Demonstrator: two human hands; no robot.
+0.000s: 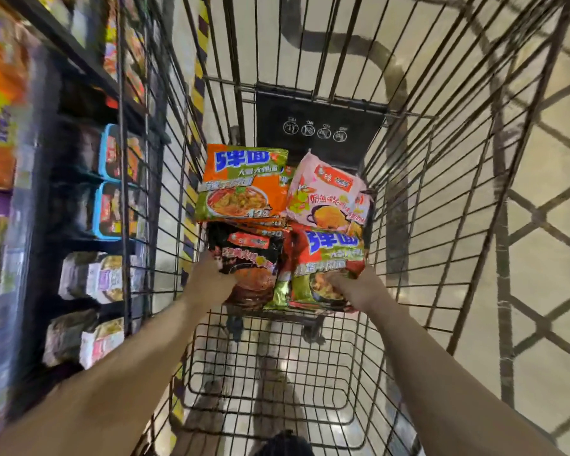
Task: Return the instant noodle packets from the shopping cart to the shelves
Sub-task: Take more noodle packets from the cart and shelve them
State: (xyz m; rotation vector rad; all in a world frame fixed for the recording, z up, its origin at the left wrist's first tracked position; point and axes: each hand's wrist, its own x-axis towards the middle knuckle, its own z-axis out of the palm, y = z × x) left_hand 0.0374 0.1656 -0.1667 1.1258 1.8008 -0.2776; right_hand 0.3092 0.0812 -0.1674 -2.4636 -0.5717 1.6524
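Item 1, nearest: my left hand (211, 278), fingers on the near edge of the black noodle packet (249, 268); it appears to grip that edge, though the fingertips are hidden under the film.

Item 2: my right hand (356, 287), closed over the near corner of the orange packet (326, 268) beside it.

Item 3: both packets lie at the far end of the shopping cart (310, 383), flat on the wire floor, their edges touching. Glossy printed film, rectangular, pillowed. I judge them light, crinkly and slick, with a brittle block inside that would crack if squeezed. Best taken by the crimped end seam or pinched across a short edge, not crushed mid-panel.

Item 4, farther: a second orange packet (244, 189) and a pink packet (326, 199), overlapping the near pair.

Item 5: black plastic seat flap (320, 126) on the end wall of the cart, printed with round symbols.

Item 6, left: the shelves (46, 153), dark metal, holding blurred noodle packs and trays.
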